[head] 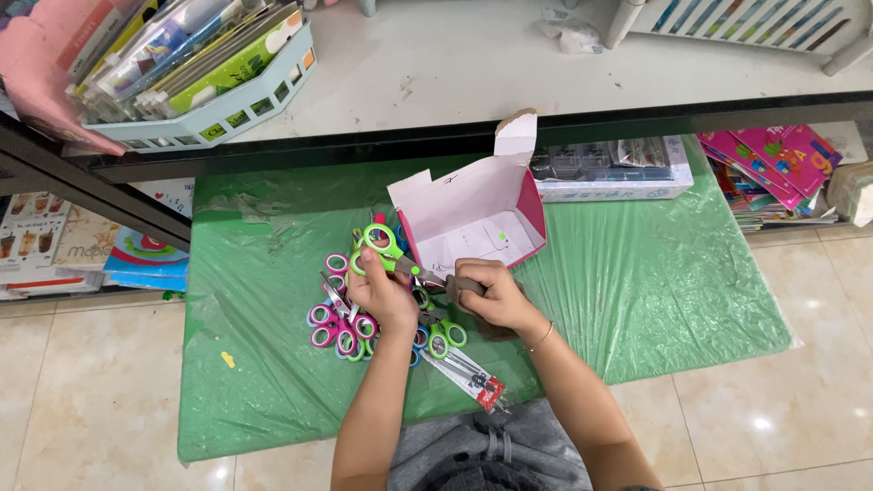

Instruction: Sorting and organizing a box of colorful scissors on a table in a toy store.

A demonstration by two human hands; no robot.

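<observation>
Left hand [380, 293] grips green-handled metal scissors [391, 257] steady over the pile while right hand [491, 293] pinches its blades with a brownish rag [466, 285].

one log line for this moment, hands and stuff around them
left hand: holds green scissors by handles | right hand: pinches blade end | below: scissors pile on green sheet | behind: open pink box

I see the pile of scissors [350, 320] on the sheet [655, 291], left of the open box [473, 214]. My hands [382, 291] are in front of the box.
</observation>
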